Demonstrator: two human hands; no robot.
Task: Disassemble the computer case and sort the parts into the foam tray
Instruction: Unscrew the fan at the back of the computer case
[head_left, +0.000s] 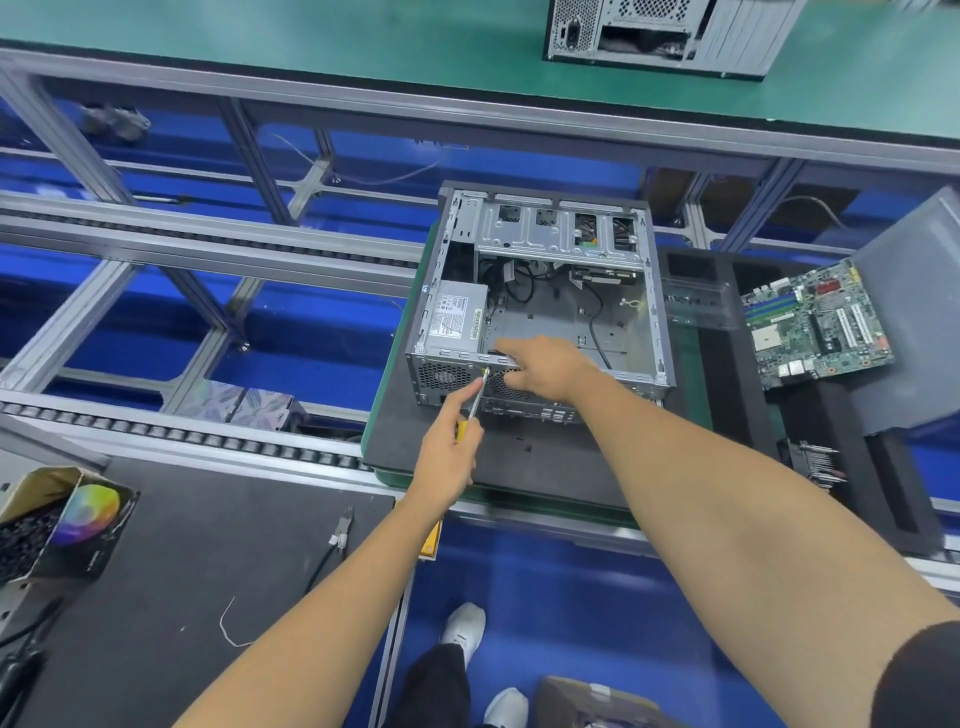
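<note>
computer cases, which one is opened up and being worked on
The case on the dark mat, under both hands: its side is off, showing the power supply, with the screwdriver at its rear panel. The other case stands on the far green bench, untouched.

A second computer case (670, 34) stands on the green bench top (311, 41) at the far side, its perforated rear panel facing near. Grey aluminium rails and roller tracks (197, 244) cross the left over blue floor. At the near left, an open cardboard box (49, 519) with a colour-wheel print holds small dark pieces, on a dark mat (208, 597). A cable with a small connector (337, 540) lies on that mat, beside a loose white wire (228, 626).
</note>
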